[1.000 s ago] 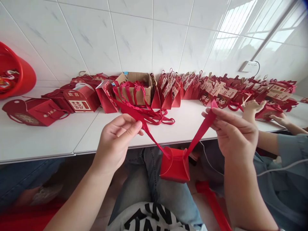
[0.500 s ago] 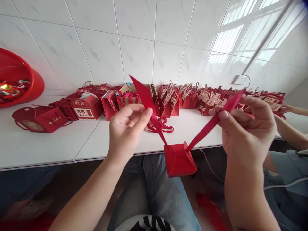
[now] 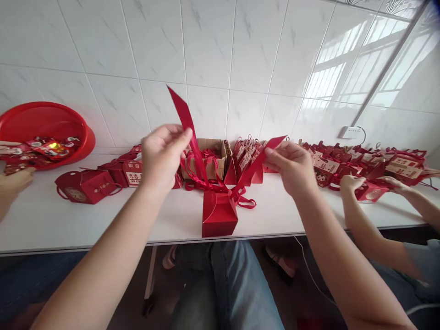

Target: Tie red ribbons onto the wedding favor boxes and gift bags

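A small red box (image 3: 220,214) is at the front edge of the white table, its curved flaps folded in at the top. Two ends of a red ribbon (image 3: 197,153) rise from it in a V. My left hand (image 3: 164,153) pinches one end between thumb and fingers, with the pointed tip sticking up. The other end is pinched in my right hand (image 3: 290,165), up and to the right of the box. Loose red ribbons (image 3: 246,201) lie just behind the box.
At left stand a red tub (image 3: 90,140) of wrapped sweets, with another person's hand (image 3: 17,181) at it, and finished red boxes (image 3: 85,185). A cardboard box (image 3: 220,158) of ribbons and many gift boxes line the wall. At right a person's hands (image 3: 350,183) hold a box.
The view has shifted. The red box has moved from above my lap to the table edge, and my hands have moved left with the ribbon ends. Another hand has appeared at the tub.
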`<state>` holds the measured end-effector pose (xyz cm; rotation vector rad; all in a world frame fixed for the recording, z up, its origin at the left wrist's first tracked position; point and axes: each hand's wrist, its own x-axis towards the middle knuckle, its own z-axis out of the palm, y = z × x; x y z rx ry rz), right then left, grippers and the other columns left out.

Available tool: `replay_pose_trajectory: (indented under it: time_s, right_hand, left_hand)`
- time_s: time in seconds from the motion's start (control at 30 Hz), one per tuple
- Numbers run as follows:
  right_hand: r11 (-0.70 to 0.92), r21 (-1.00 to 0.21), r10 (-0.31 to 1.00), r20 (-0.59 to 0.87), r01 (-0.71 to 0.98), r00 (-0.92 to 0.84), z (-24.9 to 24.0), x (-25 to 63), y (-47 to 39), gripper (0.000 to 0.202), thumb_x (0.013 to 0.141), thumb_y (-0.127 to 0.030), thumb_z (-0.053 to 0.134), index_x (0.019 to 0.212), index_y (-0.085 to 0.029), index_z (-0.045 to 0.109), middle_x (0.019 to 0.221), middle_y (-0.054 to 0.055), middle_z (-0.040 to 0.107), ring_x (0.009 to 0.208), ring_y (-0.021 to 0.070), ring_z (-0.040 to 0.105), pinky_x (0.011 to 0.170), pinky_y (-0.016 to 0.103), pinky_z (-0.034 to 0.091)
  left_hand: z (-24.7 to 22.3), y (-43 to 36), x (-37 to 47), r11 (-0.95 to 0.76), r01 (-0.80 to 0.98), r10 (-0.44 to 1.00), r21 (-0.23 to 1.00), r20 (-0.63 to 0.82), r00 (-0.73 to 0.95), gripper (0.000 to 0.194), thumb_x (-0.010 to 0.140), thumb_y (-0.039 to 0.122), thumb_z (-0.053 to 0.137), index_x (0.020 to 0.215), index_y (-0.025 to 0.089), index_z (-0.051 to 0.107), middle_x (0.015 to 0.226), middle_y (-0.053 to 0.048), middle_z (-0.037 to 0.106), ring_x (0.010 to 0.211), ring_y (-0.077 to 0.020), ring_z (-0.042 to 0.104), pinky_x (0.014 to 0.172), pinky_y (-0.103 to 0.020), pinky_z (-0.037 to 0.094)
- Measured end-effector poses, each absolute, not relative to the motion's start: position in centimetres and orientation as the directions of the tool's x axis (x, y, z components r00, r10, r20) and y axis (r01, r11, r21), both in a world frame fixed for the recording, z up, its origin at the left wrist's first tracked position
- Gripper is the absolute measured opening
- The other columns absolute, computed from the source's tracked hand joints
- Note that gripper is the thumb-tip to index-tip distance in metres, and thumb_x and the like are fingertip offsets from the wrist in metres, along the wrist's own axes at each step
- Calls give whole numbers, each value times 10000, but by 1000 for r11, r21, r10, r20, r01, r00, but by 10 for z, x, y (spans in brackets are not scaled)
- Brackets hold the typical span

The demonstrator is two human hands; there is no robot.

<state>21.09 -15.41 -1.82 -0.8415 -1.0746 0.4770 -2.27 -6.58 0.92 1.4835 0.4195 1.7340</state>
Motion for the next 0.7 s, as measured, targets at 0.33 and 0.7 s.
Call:
replay_pose_trajectory:
  time_s: [0.33, 0.7]
  right_hand:
    - [633, -774, 718, 590, 6, 369, 1, 193, -124, 268, 639, -339, 825, 761, -215, 620, 760, -29, 683, 717, 114, 665, 714, 268, 560]
    - [601, -799, 759, 557, -34, 335, 6, 181, -108, 268, 641, -371, 838, 754, -202, 664, 750, -12, 688, 711, 118, 669, 714, 275, 562]
  left_hand:
    - [-21, -55, -17, -458, -229, 869, 859, 487, 86, 257, 617, 354, 809, 746, 160, 701, 699, -5, 647, 656, -128, 560, 590, -234, 421]
    - [-12, -56, -8, -490, -293, 853, 821, 521, 34, 206, 653, 315, 787, 719, 173, 652, 679, 15, 605, 620, -114, 513, 609, -242, 406]
